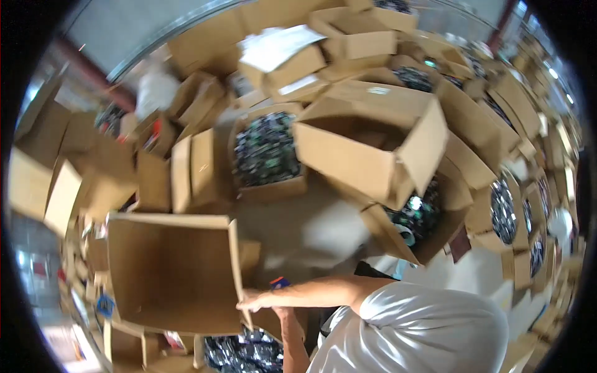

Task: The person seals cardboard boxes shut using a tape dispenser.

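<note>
A large open cardboard box (174, 273) is tilted with its opening toward me, in the left part of the head view. My right hand (252, 301), at the end of an arm reaching across from the right, is closed on the edge of this box. My left forearm rises from the lower edge and passes behind the right forearm, so my left hand and its fingers are hidden. Just above the crossing point a small blue and orange object (280, 283) shows, too little of it to name. It is unclear whether the left hand holds it.
Ahead stands a cardboard box (301, 188) full of dark shiny pieces. To its right, an open carton (348, 152) sits partly over another box of dark pieces (423, 214). More dark shiny pieces (245, 354) lie below the tilted box. Cartons crowd both sides.
</note>
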The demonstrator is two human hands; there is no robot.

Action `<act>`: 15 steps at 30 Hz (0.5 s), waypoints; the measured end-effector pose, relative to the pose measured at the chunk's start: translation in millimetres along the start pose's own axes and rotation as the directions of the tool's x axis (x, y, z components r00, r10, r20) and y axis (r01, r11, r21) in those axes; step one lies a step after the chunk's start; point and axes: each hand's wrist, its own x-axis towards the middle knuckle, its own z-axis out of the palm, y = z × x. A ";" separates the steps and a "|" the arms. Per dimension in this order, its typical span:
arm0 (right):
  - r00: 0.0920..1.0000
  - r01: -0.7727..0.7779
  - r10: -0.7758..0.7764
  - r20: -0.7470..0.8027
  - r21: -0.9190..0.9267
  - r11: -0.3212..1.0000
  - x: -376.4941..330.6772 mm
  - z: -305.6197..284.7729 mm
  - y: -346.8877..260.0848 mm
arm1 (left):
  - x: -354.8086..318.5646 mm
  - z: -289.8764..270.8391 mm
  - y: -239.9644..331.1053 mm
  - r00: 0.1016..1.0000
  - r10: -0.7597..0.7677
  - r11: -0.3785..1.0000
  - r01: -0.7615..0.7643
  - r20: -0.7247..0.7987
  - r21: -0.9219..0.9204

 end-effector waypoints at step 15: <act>0.652 0.205 -0.231 -0.722 -0.126 0.971 -453.3 -160.9 -170.1 | -32.4 327.9 238.9 0.764 -0.026 0.944 -0.195 0.645 0.268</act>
